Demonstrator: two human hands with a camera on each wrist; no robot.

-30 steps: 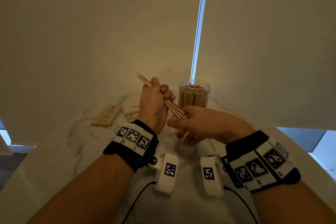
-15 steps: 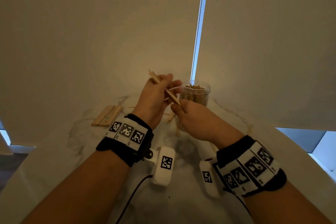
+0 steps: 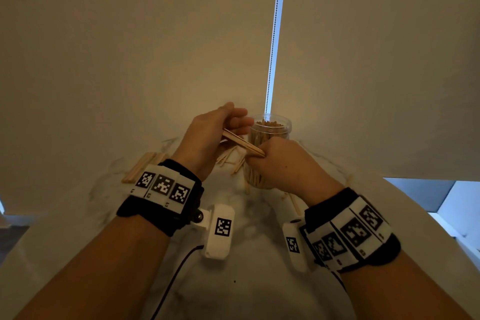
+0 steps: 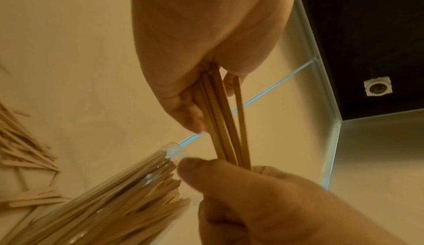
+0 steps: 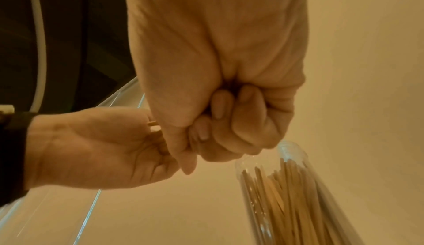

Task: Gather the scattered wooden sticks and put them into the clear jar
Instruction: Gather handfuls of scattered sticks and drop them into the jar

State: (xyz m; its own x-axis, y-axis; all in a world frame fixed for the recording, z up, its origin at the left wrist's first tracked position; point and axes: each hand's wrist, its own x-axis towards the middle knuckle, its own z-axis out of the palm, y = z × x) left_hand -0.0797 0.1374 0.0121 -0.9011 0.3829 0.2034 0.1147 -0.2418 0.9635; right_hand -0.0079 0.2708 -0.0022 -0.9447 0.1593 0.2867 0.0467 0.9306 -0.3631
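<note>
A bundle of thin wooden sticks (image 3: 242, 143) slants between both hands just left of the clear jar (image 3: 272, 128), which stands upright and is packed with sticks. My left hand (image 3: 211, 135) holds the bundle's upper end, fingers loosely curled round it (image 4: 220, 107). My right hand (image 3: 279, 161) is fisted round the lower end, in front of the jar's lower half. In the right wrist view the fist (image 5: 220, 122) hides the sticks, with the jar's mouth (image 5: 275, 160) beside it. Loose sticks (image 3: 228, 157) lie on the table under the hands.
A neat pile of flat sticks (image 3: 141, 167) lies on the marble table (image 3: 246, 254) at the left; more scattered ones show in the left wrist view (image 4: 25, 151). A stray stick (image 3: 294, 202) lies near my right wrist. A blind with a bead chain (image 3: 272, 47) hangs behind the jar.
Both hands moved up and toward the jar with the bundle. The sticks slid through my left hand, and the right hand closed into a fist on their lower end.
</note>
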